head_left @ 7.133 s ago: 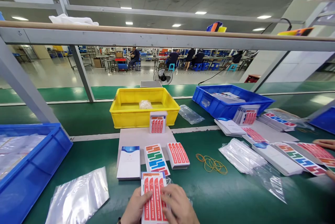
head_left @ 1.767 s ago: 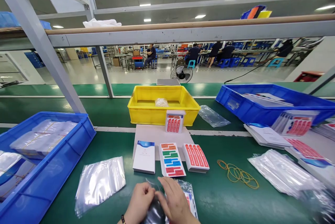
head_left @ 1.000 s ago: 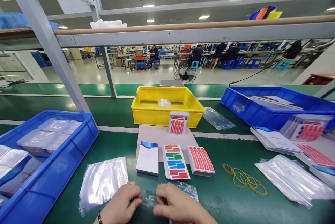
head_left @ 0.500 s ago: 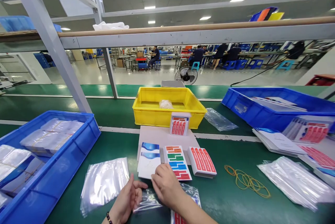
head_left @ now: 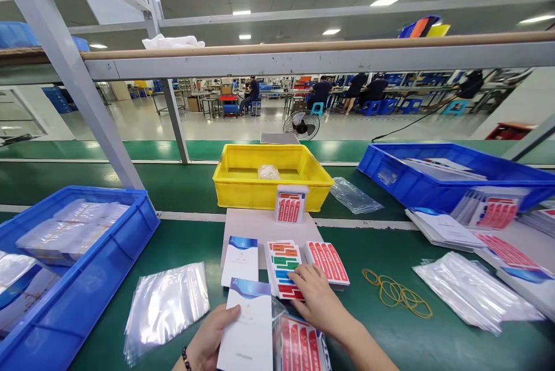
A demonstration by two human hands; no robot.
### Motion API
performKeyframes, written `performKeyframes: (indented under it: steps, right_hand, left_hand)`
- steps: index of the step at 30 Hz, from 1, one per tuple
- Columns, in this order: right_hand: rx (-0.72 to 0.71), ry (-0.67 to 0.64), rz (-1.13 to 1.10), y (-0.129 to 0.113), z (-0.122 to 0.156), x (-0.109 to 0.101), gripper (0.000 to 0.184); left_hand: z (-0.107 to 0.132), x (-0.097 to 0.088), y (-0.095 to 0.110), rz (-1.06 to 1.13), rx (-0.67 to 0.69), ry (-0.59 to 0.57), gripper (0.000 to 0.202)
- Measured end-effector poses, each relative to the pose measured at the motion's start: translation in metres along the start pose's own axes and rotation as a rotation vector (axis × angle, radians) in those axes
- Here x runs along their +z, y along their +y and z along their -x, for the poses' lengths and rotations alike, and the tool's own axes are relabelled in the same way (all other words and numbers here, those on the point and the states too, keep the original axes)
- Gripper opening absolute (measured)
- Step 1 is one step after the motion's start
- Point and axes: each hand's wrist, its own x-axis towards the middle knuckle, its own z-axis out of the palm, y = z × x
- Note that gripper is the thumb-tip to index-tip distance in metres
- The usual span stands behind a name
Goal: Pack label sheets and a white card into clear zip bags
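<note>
My left hand [head_left: 211, 338] holds a white leaflet with a blue top edge [head_left: 247, 325] near the bottom of the view. My right hand [head_left: 315, 299] reaches forward with its fingers on the stack of multicoloured sticker sheets [head_left: 281, 261]. To either side of that stack lie a stack of white leaflets [head_left: 240, 259] and a stack of red sticker sheets [head_left: 327, 262]. A clear bag with a red sticker sheet inside [head_left: 299, 347] lies under my right forearm.
A pile of clear bags [head_left: 167, 304] lies at the left, next to a blue bin [head_left: 91, 278] of packed bags. A yellow bin [head_left: 243, 189] stands behind the stacks. Rubber bands [head_left: 396, 294], more bags [head_left: 470, 293] and another blue bin [head_left: 433, 186] are at the right.
My left hand has taken a white leaflet off its stack and drawn it toward me. My right hand has shifted right, from the leaflet stack onto the multicoloured sticker stack.
</note>
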Motion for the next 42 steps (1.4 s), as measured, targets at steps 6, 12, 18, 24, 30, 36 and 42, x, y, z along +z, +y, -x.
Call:
performKeyframes:
  steps: [6, 12, 18, 24, 30, 36, 42]
  right_hand:
    - [-0.143, 0.248, -0.119, 0.004, -0.005, -0.011, 0.026]
    - [-0.407, 0.432, -0.157, -0.058, 0.016, -0.014, 0.020]
    - [-0.221, 0.263, -0.134, -0.034, 0.024, -0.021, 0.029]
    - [0.531, 0.055, 0.281, 0.044, -0.002, -0.041, 0.035]
    - [0.760, -0.135, 0.276, 0.059, -0.025, -0.049, 0.040]
    - [0.799, -0.208, 0.229, 0.063, -0.031, -0.056, 0.037]
    - [0.841, -0.205, 0.230, 0.063, -0.030, -0.055, 0.047]
  left_hand:
    - [-0.007, 0.003, -0.012, -0.045, 0.007, 0.089, 0.019]
    - [-0.015, 0.014, -0.018, 0.148, -0.108, -0.044, 0.042]
    - [-0.013, 0.024, -0.014, 0.037, -0.136, 0.092, 0.028]
    - [-0.012, 0.051, -0.011, -0.071, -0.146, 0.051, 0.025]
    - [-0.036, 0.061, -0.025, -0.093, -0.099, -0.089, 0.029]
    - [-0.050, 0.047, -0.031, -0.092, -0.081, -0.041, 0.026]
    - [-0.052, 0.045, -0.030, -0.115, -0.079, 0.021, 0.024]
